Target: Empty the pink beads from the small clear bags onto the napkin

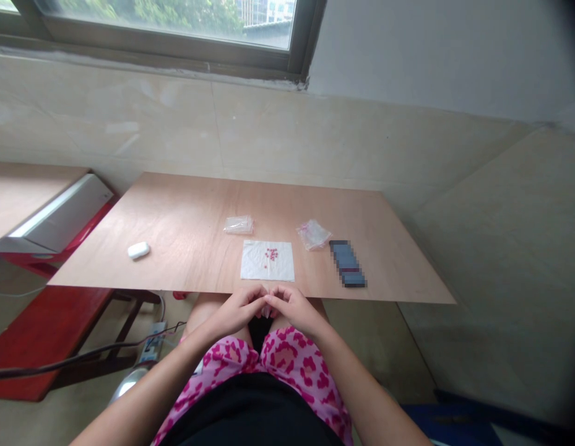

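At the near edge of the table, my left hand [247,305] and my right hand [293,305] meet fingertip to fingertip above my lap. Both are closed in a pinch, and whatever sits between the fingertips is too small to make out. Just beyond them a white paper sheet or napkin [250,265] lies flat on the tabletop. A loose cluster of small red pieces [272,254] rests on it, one of them apart from the others.
A clear plastic packet [239,225] lies behind the sheet, and a crumpled clear bag [314,235] lies to its right. A pixelated dark phone-shaped object [348,264] is at the right. A white rounded case [138,250] sits left on the wooden table [185,204]. Below stands a red bench [46,334].
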`<state>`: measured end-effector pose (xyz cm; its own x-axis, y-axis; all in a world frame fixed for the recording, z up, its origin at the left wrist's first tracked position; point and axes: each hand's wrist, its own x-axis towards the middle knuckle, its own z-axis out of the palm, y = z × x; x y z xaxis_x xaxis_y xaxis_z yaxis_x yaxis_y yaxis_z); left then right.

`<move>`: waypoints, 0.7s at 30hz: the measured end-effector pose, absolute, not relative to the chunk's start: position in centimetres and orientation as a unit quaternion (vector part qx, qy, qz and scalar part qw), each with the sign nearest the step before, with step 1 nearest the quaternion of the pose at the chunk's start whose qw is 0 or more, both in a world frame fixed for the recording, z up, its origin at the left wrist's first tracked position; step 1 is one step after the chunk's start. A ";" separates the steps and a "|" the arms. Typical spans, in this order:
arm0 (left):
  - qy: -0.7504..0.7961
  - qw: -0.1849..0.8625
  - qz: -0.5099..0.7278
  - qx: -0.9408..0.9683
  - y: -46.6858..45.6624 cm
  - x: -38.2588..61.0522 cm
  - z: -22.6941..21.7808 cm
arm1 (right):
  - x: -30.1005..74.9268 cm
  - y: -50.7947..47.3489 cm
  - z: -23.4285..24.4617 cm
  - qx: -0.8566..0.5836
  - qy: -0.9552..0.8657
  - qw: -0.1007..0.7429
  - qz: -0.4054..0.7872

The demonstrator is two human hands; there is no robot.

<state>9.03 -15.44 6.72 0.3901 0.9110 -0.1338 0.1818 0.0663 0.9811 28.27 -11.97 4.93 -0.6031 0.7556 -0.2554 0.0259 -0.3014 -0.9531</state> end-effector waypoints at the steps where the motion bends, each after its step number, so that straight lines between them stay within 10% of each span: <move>1: 0.451 0.579 0.322 0.597 -15.4 9.1 6.8 | 28.3 -11.9 5.0 -0.365 -0.534 0.256 0.719; 21: 0.575 0.383 0.303 0.657 -15.4 9.9 5.6 | 27.7 -12.7 5.0 -0.440 -0.635 0.284 0.568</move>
